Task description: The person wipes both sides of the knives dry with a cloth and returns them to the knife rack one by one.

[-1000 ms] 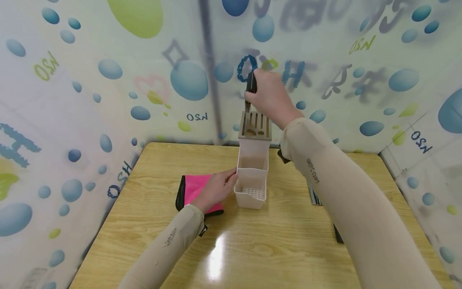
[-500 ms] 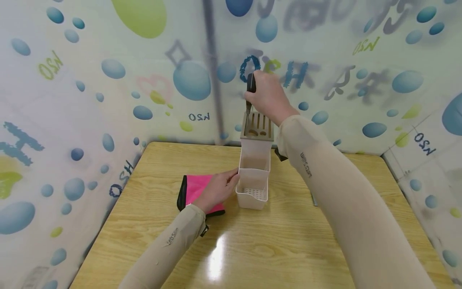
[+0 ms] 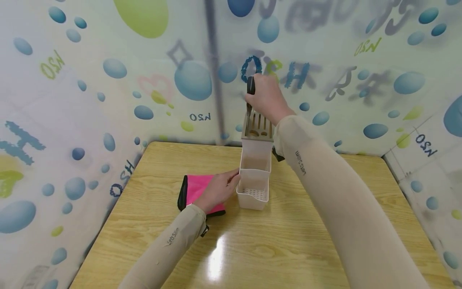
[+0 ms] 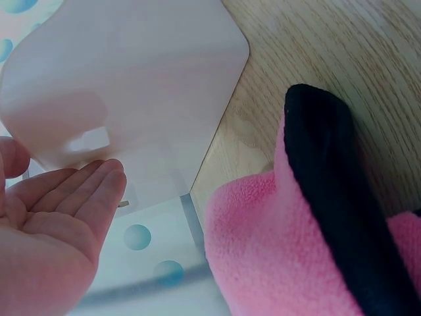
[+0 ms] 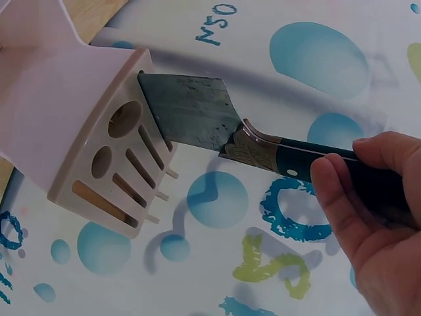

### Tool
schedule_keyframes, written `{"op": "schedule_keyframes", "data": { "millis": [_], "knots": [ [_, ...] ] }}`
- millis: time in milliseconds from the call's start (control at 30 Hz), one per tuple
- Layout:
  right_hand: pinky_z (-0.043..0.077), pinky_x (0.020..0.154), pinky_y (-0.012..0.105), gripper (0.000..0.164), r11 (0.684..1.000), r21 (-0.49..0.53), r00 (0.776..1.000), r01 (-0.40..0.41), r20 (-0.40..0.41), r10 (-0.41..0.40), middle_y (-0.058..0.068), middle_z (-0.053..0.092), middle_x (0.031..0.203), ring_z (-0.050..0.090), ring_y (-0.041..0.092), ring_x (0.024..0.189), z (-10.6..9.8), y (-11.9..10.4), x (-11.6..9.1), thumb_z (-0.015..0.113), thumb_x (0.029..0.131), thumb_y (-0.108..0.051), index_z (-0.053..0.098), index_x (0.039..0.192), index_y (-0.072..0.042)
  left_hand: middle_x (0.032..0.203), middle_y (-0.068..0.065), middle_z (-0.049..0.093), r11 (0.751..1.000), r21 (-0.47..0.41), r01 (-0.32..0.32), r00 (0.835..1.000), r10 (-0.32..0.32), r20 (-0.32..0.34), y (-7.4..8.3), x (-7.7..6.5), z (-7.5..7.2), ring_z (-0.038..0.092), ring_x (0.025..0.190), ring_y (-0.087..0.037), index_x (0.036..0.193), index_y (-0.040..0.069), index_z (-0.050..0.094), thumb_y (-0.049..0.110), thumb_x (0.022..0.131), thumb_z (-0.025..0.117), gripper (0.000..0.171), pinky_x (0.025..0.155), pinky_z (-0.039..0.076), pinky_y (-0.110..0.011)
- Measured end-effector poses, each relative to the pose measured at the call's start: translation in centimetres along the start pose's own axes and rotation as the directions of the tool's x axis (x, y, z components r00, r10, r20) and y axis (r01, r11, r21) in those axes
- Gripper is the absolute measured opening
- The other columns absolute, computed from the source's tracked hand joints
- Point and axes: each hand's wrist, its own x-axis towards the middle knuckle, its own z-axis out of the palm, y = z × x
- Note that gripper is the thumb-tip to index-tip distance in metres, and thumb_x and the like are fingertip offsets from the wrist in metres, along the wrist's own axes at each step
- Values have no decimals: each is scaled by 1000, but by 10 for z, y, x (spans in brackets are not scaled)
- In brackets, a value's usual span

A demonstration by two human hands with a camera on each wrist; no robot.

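My right hand (image 3: pixel 266 96) grips the black handle of a kitchen knife (image 5: pixel 191 108) above the beige slotted top of a white knife holder (image 3: pixel 254 154). In the right wrist view, the broad blade sits partway in the slot at one end, with part of the blade and the bolster still outside. My left hand (image 3: pixel 220 188) touches the holder's left side wall, its fingers (image 4: pixel 99 187) straight in the left wrist view. Just beside that hand lies a folded pink cloth (image 3: pixel 196 186) with black edging.
The holder stands on a wooden table (image 3: pixel 173 249), near its far edge and the patterned wall (image 3: pixel 151 80). Below the slotted top it has two open compartments. Something dark (image 3: pixel 278 155) shows right of the holder, mostly hidden by my right sleeve.
My right hand has come down slightly with the knife, and the blade sits deeper in the slot. My right sleeve has shifted left and now hides items at the right. The left hand stays put.
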Motion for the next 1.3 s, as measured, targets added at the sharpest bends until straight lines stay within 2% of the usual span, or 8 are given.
{"op": "schedule_keyframes", "data": {
  "millis": [167, 300, 533, 733, 833, 867, 1000, 1300],
  "knots": [
    [37, 61, 32, 14, 1000, 29, 1000, -11, -2, 11, 10, 47, 83, 42, 21, 66, 5, 2, 1, 52, 105, -15, 49, 104, -2, 145, -11, 61, 1000, 8, -19, 1000, 19, -9, 0, 0, 0, 66, 104, -21, 152, 10, 53, 32, 111, 48, 47, 86, 54, -39],
    [38, 63, 33, 16, 998, 49, 1000, -30, 6, 30, 11, 48, 88, 44, 22, 70, 9, 4, 2, 51, 106, -17, 49, 106, -1, 143, -11, 63, 1000, 12, -27, 1000, 27, -10, 0, -1, -1, 62, 90, -21, 152, 9, 53, 31, 111, 47, 47, 80, 52, -37],
    [45, 70, 35, 25, 998, 50, 999, -41, -22, 42, 15, 54, 99, 53, 27, 82, 19, 9, 3, 52, 108, -22, 52, 113, 2, 145, -12, 61, 1000, 13, -17, 1000, 17, -6, 2, -2, -1, 62, 92, -20, 152, 9, 52, 31, 111, 47, 47, 81, 52, -36],
    [50, 75, 38, 27, 994, 94, 997, -56, -45, 61, 18, 59, 109, 58, 29, 91, 27, 13, 4, 54, 108, -23, 53, 120, 2, 147, -11, 59, 1000, -1, -18, 1000, 18, -13, 2, -3, -1, 64, 97, -20, 152, 8, 52, 30, 111, 48, 47, 82, 51, -36],
    [53, 79, 39, 31, 991, 117, 996, -69, -42, 74, 20, 61, 117, 60, 30, 97, 31, 15, 4, 54, 108, -23, 53, 127, 2, 144, -11, 62, 1000, 7, -14, 1000, 14, -10, 1, -2, 0, 62, 86, -19, 153, 9, 51, 32, 111, 47, 47, 77, 51, -35],
    [54, 80, 39, 32, 990, 122, 996, -72, -42, 77, 20, 61, 119, 61, 30, 99, 32, 15, 5, 55, 108, -23, 53, 129, 2, 138, -14, 66, 1000, 9, -13, 1000, 13, -7, 1, -2, 0, 60, 79, -18, 153, 9, 51, 32, 111, 46, 48, 74, 51, -34],
    [56, 88, 41, 40, 987, 134, 995, -83, -39, 89, 20, 60, 129, 62, 32, 109, 36, 18, 7, 55, 108, -24, 50, 138, 1, 129, -14, 70, 1000, -3, -3, 1000, 3, -2, -1, -2, 1, 45, 60, -15, 153, 9, 50, 33, 111, 46, 48, 62, 47, -33],
    [55, 88, 42, 39, 981, 161, 993, -112, -29, 118, 20, 60, 127, 62, 32, 108, 44, 21, 8, 55, 108, -26, 50, 136, 1, 142, -9, 64, 1000, -6, 7, 1000, -7, 3, -2, -1, 1, 50, 67, -17, 154, 12, 50, 35, 111, 46, 49, 61, 47, -32]
  ]
}}
